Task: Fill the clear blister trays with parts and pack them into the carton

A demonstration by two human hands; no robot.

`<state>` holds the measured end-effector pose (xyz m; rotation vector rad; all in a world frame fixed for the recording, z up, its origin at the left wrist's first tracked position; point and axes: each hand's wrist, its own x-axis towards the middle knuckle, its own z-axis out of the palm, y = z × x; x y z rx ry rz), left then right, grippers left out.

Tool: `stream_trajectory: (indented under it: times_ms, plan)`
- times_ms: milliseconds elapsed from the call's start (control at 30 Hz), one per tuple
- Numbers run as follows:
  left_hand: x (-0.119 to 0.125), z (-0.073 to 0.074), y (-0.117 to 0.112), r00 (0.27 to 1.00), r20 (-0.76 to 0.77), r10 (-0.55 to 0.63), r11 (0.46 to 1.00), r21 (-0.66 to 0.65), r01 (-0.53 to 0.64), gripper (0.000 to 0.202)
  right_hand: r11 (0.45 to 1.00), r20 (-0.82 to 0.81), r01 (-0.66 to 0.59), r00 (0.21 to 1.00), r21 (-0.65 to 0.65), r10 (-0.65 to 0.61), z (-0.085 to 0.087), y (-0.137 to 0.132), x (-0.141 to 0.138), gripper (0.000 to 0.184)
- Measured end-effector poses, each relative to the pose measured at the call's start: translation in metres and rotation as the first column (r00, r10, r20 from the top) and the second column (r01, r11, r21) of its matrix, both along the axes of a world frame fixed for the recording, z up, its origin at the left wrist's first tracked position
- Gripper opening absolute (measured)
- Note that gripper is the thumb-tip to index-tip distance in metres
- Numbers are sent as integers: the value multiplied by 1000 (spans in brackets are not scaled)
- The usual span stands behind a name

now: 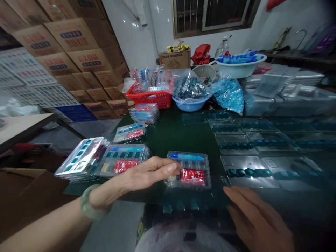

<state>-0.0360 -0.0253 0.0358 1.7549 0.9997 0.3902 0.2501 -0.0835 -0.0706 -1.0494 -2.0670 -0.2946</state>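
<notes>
Left hand (147, 173), fingers together, touching glossy clear rectangular blister pack (193, 164), right hand (258, 222) spread flat beside it, perhaps on green counter (173, 136).

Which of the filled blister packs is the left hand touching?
The single pack lying alone, right of the stacks; the left hand rests its fingertips on that pack's left edge. The stacked packs further left lie untouched.

2 bare hands show. The left hand (147, 173) comes in on a bare forearm (49, 224), with 1 smooth, rounded bangle (88, 203) of pale, milky green at the wrist. The right hand (256, 218) appears dim and blurred.
</notes>
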Motion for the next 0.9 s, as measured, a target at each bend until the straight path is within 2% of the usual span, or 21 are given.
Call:
stream_trajectory:
  times_ms: [100,200,300,367,467,533,633,733,833,900]
  plan:
    - [-19,3,-19,998,31,-49,999,12,49,52,997,-130,20,991,-79,-30,4,8,-13,27]
    - [-24,3,-32,994,61,-89,993,82,83,67,979,-223,-9,974,-203,-37,11,15,-23,23]
    - [-15,-2,-31,999,-3,52,995,81,-52,47,920,-290,-75,956,-386,-44,19,26,-27,19]
    - [-8,-8,-23,981,-27,195,981,32,-194,35,819,-324,-121,942,-561,-83,23,38,-27,18]
    - [2,-21,-5,926,-4,377,926,-19,-377,34,618,-360,-189,918,-763,-163,22,59,-28,21]
    - [7,-33,6,890,4,455,890,-16,-455,34,558,-372,-213,909,-802,-188,17,72,-29,26]
    - [11,-51,17,856,4,517,851,110,-514,30,556,-352,-194,916,-808,-191,7,83,-32,32]
    - [14,-65,23,842,14,539,802,298,-518,25,589,-287,-126,939,-798,-189,-3,85,-33,33]
    - [18,-72,28,835,26,550,778,348,-523,26,659,-233,-50,953,-751,-194,-9,85,-34,34]
    - [20,-75,32,820,45,570,751,376,-543,24,680,-243,-38,948,-732,-207,-12,86,-35,35]
